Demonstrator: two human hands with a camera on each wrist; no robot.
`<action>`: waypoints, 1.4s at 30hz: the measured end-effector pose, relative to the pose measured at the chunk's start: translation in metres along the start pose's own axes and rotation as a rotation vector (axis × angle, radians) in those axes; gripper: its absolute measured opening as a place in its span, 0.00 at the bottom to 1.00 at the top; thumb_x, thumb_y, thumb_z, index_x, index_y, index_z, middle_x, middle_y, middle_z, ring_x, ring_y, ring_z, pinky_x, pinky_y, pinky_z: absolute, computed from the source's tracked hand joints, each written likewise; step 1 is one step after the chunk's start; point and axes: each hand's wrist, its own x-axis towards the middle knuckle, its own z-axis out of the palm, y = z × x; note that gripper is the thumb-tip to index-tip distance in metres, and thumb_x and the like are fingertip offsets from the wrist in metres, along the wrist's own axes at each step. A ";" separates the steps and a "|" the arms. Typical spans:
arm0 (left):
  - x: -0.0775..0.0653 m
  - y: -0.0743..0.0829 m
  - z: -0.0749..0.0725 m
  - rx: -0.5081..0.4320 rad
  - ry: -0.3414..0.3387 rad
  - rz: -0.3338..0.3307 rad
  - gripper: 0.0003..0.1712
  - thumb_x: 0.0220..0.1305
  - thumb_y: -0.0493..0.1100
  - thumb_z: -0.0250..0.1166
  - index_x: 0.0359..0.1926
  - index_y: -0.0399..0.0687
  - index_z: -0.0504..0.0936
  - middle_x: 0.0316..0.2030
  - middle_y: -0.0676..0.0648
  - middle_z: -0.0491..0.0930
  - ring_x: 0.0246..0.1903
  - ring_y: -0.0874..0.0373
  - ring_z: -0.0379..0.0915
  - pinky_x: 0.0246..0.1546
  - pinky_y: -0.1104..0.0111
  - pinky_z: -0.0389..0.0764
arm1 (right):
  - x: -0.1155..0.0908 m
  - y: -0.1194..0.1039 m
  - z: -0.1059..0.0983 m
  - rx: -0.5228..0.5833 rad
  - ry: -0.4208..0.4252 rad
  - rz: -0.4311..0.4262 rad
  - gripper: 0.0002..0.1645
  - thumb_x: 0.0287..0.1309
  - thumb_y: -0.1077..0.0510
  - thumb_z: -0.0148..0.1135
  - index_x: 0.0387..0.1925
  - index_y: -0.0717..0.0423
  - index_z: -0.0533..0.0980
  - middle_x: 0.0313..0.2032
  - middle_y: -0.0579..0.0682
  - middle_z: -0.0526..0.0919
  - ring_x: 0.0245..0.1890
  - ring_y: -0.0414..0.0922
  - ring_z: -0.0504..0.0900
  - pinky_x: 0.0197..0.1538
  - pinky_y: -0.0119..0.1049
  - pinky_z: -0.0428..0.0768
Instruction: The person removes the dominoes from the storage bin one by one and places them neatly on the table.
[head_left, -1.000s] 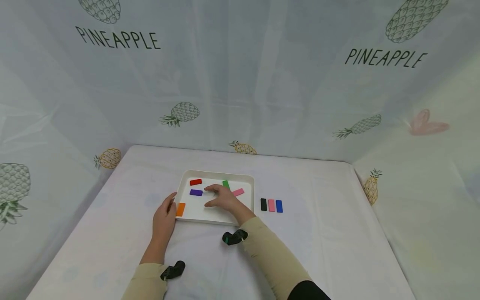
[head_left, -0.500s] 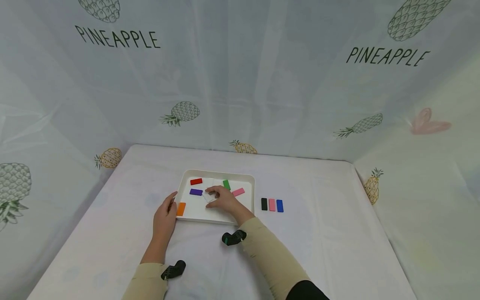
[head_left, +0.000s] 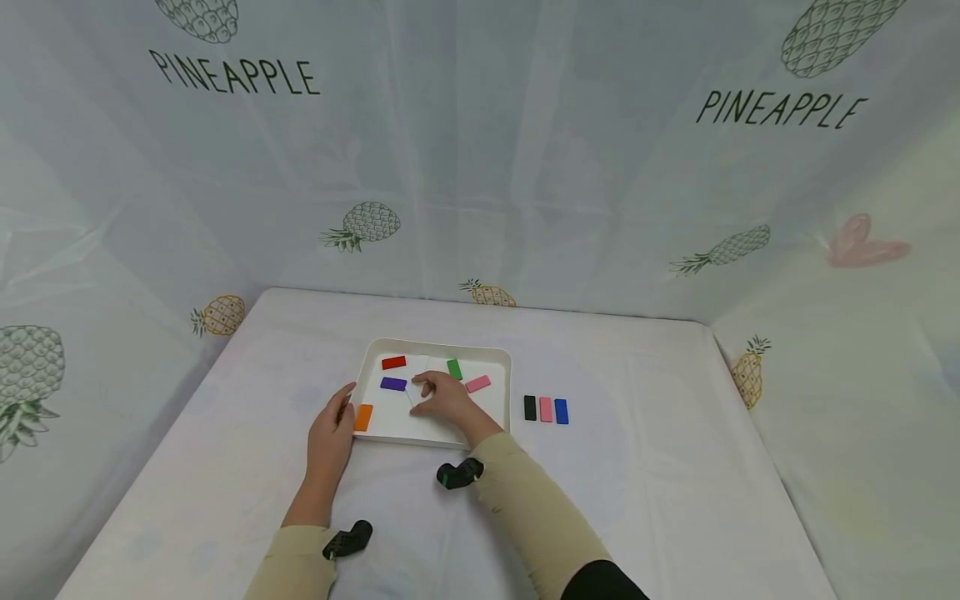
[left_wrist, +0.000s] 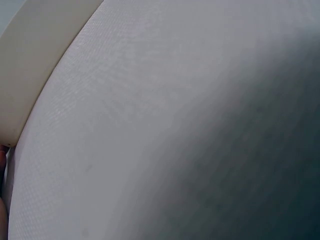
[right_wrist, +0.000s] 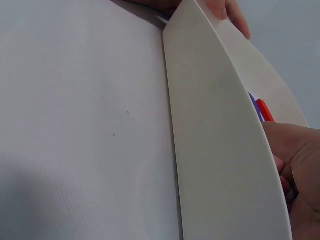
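My left hand [head_left: 328, 433] holds the left edge of a shallow white tray [head_left: 405, 441], thumb at the rim. In the right wrist view, that hand's fingers lie on both sides of the tray wall [right_wrist: 215, 115]. Over the tray floor, my right hand [head_left: 447, 402] has thumb and index finger set apart on a thin whitish piece [head_left: 408, 396], which barely shows against the white. Around it in the tray lie small flat bars: purple [head_left: 393, 384], red [head_left: 393, 362], green [head_left: 454, 369], pink [head_left: 478, 383] and orange [head_left: 363, 417].
Right of the tray, a black bar [head_left: 529, 407], a second pink bar [head_left: 546, 409] and a blue bar [head_left: 562, 412] stand in a row on the white-covered table [head_left: 637, 467]. A pineapple-print curtain [head_left: 570, 183] rises behind the table and along its sides.
The whitish piece between my right thumb and index finger has turned from broad side to a thin edge. The right forearm has shifted slightly left; the left hand keeps its hold.
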 end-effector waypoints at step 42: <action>-0.001 0.003 -0.002 -0.005 -0.005 0.002 0.24 0.75 0.45 0.46 0.68 0.50 0.70 0.51 0.41 0.78 0.46 0.48 0.71 0.49 0.55 0.73 | -0.017 0.006 -0.012 0.165 -0.025 -0.058 0.29 0.45 0.61 0.78 0.52 0.53 0.80 0.35 0.41 0.77 0.36 0.39 0.70 0.38 0.28 0.72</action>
